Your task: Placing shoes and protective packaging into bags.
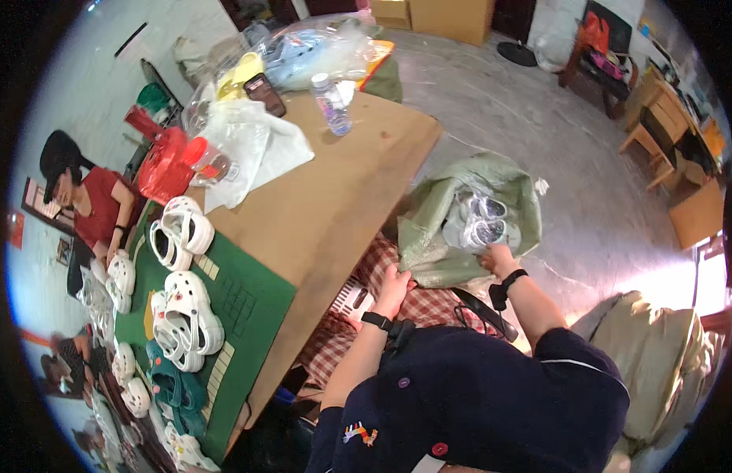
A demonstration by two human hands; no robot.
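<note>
The person leans over a large green woven sack that sits open on the floor beside the table edge, resting against a red checked cloth. The left hand grips the near rim of the sack, fingers curled down over the fabric and pressed together; a black band circles that wrist. The right hand reaches to the sack's mouth, its fingers folded toward the clear plastic packets inside; whether they pinch a packet or only touch it cannot be told from here. A black watch sits on the right wrist. The packets lie bunched in the opening of the sack, pale and shiny, their contents not readable. The person wears a dark blue top with coloured buttons. To the left stands a brown table, its near part covered by a green mat. On the mat rest several white clogs, some in pairs, and a teal pair lower down. At the far end of the table stand a clear plastic bottle, a dark phone, a white plastic bag and a red bag. Another person in a red shirt sits at the far left side of the table, hands near white clogs. Wooden furniture stands well apart at the upper right.
</note>
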